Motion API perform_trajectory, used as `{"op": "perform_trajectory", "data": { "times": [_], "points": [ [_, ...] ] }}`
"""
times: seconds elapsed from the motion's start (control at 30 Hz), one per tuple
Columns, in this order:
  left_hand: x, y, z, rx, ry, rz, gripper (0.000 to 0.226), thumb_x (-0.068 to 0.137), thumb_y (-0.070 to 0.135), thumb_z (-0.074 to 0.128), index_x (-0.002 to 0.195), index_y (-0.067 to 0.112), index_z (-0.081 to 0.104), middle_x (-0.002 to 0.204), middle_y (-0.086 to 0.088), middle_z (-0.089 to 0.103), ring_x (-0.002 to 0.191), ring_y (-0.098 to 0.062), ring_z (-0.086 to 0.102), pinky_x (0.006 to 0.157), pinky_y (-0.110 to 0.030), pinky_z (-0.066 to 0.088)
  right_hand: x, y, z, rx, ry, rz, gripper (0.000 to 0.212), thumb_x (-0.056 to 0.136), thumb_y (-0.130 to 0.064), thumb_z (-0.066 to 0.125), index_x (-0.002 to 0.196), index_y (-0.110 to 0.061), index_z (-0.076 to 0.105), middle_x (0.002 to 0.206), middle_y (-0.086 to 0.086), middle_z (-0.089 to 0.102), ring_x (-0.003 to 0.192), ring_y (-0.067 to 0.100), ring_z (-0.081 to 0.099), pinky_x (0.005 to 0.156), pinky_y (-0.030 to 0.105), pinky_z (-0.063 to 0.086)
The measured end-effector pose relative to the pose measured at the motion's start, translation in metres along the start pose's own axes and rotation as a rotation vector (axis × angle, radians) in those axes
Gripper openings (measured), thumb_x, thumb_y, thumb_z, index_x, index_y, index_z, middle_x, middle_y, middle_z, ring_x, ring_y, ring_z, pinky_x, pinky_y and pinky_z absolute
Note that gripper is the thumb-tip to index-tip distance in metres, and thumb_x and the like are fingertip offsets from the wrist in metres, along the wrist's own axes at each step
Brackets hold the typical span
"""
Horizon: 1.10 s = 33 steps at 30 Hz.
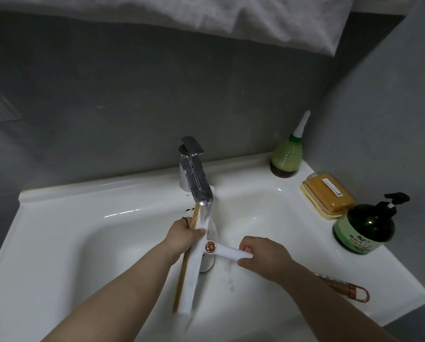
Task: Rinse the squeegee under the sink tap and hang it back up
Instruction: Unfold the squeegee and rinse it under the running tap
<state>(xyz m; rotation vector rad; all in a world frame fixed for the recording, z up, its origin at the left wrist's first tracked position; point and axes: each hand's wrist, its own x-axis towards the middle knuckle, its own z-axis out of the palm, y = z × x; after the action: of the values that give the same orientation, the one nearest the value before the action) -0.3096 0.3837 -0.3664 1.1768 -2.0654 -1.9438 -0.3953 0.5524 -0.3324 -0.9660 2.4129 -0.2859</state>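
The white squeegee [190,275] has a tan rubber blade and a copper ring at its joint. It lies over the white sink basin [88,243], its upper end under the running chrome tap [196,178]. Water streams from the spout onto the blade head. My left hand [182,234] grips the blade head near its top. My right hand [263,255] holds the end of the white handle, which sticks out to the right. The drain is partly hidden behind the squeegee.
On the sink's right ledge stand a green squeeze bottle [286,156], a yellow soap dish [327,195] and a dark green pump bottle [365,227]. A copper-handled brush [347,288] lies at the front right. A white towel [231,13] hangs above.
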Motion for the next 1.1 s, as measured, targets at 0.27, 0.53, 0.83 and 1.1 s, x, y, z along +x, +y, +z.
{"op": "perform_trajectory", "data": {
  "times": [0.27, 0.53, 0.83, 1.1],
  "points": [
    [-0.007, 0.005, 0.005, 0.079, -0.116, 0.046, 0.013, 0.082, 0.008, 0.061, 0.094, 0.008, 0.056, 0.092, -0.007, 0.062, 0.085, -0.023, 0.06, 0.074, -0.026, 0.051, 0.005, 0.016, 0.001, -0.004, 0.026, 0.057, 0.013, 0.082, -0.015, 0.05, 0.083, -0.025, 0.042, 0.089, -0.007, 0.049, 0.08, 0.014, 0.044, 0.052, 0.014, 0.026],
    [-0.008, 0.013, 0.015, -0.012, -0.087, 0.112, 0.013, 0.088, 0.019, 0.056, 0.078, 0.011, 0.057, 0.08, 0.001, 0.059, 0.078, -0.014, 0.056, 0.065, -0.017, 0.046, 0.003, 0.038, -0.007, 0.008, 0.071, 0.103, 0.028, 0.084, -0.015, 0.053, 0.111, -0.021, 0.06, 0.112, -0.001, 0.063, 0.084, 0.01, 0.045, 0.069, 0.018, 0.031],
    [-0.01, 0.011, 0.007, 0.018, -0.064, 0.092, 0.01, 0.082, -0.001, 0.057, 0.075, 0.006, 0.06, 0.072, -0.003, 0.061, 0.067, -0.016, 0.058, 0.05, -0.011, 0.052, 0.005, 0.034, -0.011, -0.118, 0.078, 0.056, 0.03, 0.083, -0.014, 0.049, 0.109, -0.026, 0.062, 0.113, -0.001, 0.065, 0.103, 0.019, 0.058, 0.069, 0.02, 0.031],
    [-0.034, -0.001, -0.033, -0.161, 0.145, 0.185, 0.017, 0.086, 0.007, 0.057, 0.072, 0.016, 0.06, 0.076, 0.0, 0.063, 0.071, -0.012, 0.06, 0.053, -0.009, 0.052, 0.03, -0.006, -0.011, -0.088, 0.069, -0.125, 0.031, 0.084, -0.017, 0.051, 0.11, -0.028, 0.061, 0.115, -0.003, 0.065, 0.107, 0.019, 0.056, 0.077, 0.022, 0.034]
  ]
}}
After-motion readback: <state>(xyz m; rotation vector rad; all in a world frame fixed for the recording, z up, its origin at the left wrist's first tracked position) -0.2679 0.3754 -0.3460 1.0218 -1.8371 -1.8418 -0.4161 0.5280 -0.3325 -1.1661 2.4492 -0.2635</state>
